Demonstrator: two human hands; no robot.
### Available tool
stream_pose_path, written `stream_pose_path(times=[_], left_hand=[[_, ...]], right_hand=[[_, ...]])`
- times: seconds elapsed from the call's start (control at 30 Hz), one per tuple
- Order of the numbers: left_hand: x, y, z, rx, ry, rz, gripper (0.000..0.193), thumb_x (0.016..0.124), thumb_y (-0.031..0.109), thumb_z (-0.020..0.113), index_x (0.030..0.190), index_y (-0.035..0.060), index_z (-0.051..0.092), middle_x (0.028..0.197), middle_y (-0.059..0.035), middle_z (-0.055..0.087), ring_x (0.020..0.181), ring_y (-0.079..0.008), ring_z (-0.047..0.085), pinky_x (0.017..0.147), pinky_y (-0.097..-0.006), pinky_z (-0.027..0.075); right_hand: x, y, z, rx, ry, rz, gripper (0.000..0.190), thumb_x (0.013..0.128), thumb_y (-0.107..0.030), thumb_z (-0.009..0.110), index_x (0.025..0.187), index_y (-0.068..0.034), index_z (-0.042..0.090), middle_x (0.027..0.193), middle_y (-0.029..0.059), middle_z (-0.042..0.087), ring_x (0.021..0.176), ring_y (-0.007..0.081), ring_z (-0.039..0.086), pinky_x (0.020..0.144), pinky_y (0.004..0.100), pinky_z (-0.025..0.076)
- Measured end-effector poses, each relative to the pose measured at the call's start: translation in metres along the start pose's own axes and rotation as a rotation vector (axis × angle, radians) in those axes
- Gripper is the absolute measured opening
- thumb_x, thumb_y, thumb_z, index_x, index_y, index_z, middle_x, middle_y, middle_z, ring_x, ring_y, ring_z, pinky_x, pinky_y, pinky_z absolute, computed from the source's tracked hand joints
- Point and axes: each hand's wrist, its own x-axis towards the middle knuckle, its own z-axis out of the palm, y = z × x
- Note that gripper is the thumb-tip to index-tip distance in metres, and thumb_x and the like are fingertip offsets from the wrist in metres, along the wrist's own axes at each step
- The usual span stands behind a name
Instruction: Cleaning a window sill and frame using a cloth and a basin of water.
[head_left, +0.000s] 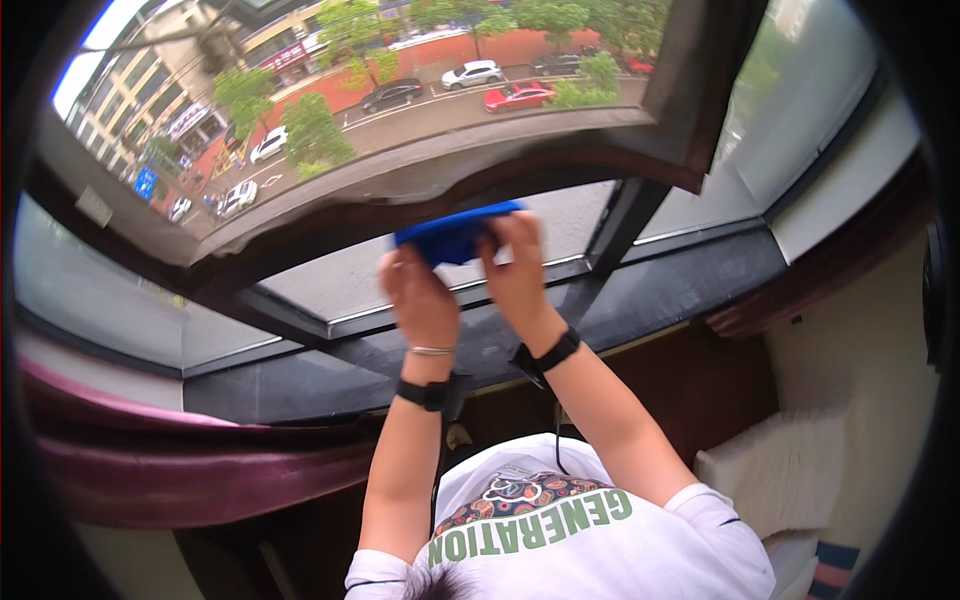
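A blue cloth (450, 238), folded or bunched up, is stretched between my two hands in front of the window. My left hand (424, 296) grips its left end, slightly blurred. At the other end, my right hand (517, 266) pinches the cloth between thumb and fingers. Both arms reach forward over the dark window sill (697, 281). Just beyond the cloth is the dark lower edge of a tilted window sash (480, 154). Whether the cloth touches that edge, I cannot tell. A black strap circles each of my wrists.
Fixed panes flank the sash, such as the right pane (795, 127). A purple curtain (187, 480) is gathered at the left, and another curtain (817, 277) at the right. A whitish ruffled stack (780, 465) stands at my right. Outside, a street with parked cars lies far below.
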Motion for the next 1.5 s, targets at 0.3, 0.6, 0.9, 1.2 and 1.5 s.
stream_pose_path(times=[0.3,0.6,0.9,1.2,1.5], left_hand=[[-0.002,-0.058,-0.022,-0.013,-0.066,-0.196,0.068,0.076,0.002,0.059,0.140,-0.0002,0.036,0.094,-0.0152,0.057,0.080,-0.0360,0.057,0.071,-0.0448,0.047],[0.003,-0.138,-0.137,-0.168,0.217,-0.363,0.059,0.085,-0.001,0.047,0.142,-0.0094,0.033,0.115,-0.0293,0.055,0.102,-0.0443,0.055,0.089,-0.0440,0.045],[0.031,-0.189,-0.126,0.239,0.157,-0.065,0.058,0.089,0.019,0.059,0.136,-0.0096,0.041,0.136,-0.0340,0.038,0.120,-0.0502,0.042,0.105,-0.0563,0.028],[0.031,-0.100,-0.072,-0.160,-0.137,0.320,0.064,0.087,0.041,0.060,0.134,-0.0007,0.050,0.132,-0.0175,0.055,0.121,-0.0348,0.051,0.099,-0.0536,0.039],[0.025,-0.177,-0.094,0.229,-0.042,-0.130,0.057,0.087,0.040,0.056,0.125,-0.0018,0.055,0.130,-0.0343,0.049,0.118,-0.0545,0.044,0.101,-0.0663,0.029]], right_hand=[[0.008,-0.054,0.048,0.141,-0.162,-0.004,0.044,0.074,0.004,0.069,0.115,-0.001,0.055,0.090,0.0116,0.052,0.073,0.0234,0.056,0.065,0.0319,0.049],[-0.013,-0.167,0.115,0.298,-0.038,-0.179,0.028,0.074,0.002,0.064,0.101,-0.003,0.066,0.099,0.0148,0.060,0.089,0.0306,0.060,0.080,0.0401,0.050],[0.008,-0.178,0.162,-0.159,-0.214,-0.612,0.032,0.086,-0.026,0.062,0.116,-0.017,0.067,0.122,-0.0048,0.062,0.109,0.0094,0.056,0.089,0.0337,0.043],[-0.004,-0.082,0.074,-0.494,-0.059,-0.204,0.044,0.085,-0.022,0.063,0.119,0.003,0.049,0.134,0.0338,0.037,0.125,0.0541,0.033,0.104,0.0635,0.025],[-0.012,-0.146,0.127,-0.346,-0.339,-0.520,0.044,0.082,-0.028,0.060,0.126,-0.023,0.061,0.138,-0.0119,0.052,0.117,0.0068,0.050,0.101,0.0364,0.033]])
